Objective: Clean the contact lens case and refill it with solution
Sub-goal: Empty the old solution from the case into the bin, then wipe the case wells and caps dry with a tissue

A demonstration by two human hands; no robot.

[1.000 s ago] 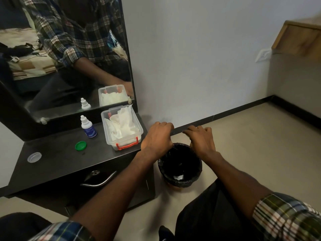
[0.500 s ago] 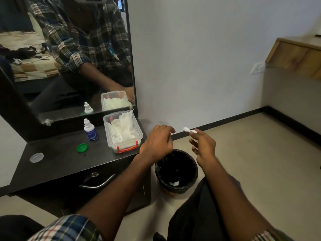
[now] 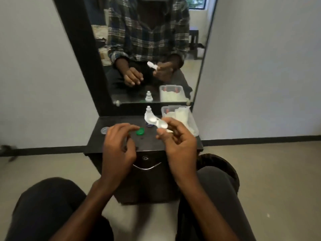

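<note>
Our right hand (image 3: 178, 141) pinches the lens case (image 3: 155, 121) by its near end; left hand (image 3: 118, 146) hangs loose, w/ nothing. Case looks light, stiff, maybe slippery.

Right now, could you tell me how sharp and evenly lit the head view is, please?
Head view: soft all over with slight motion blur; the clear lens case in the right hand smears against the bottle behind it; wide-angle bending tilts the mirror frame; dim, flat light, dark cabinet top.
</note>
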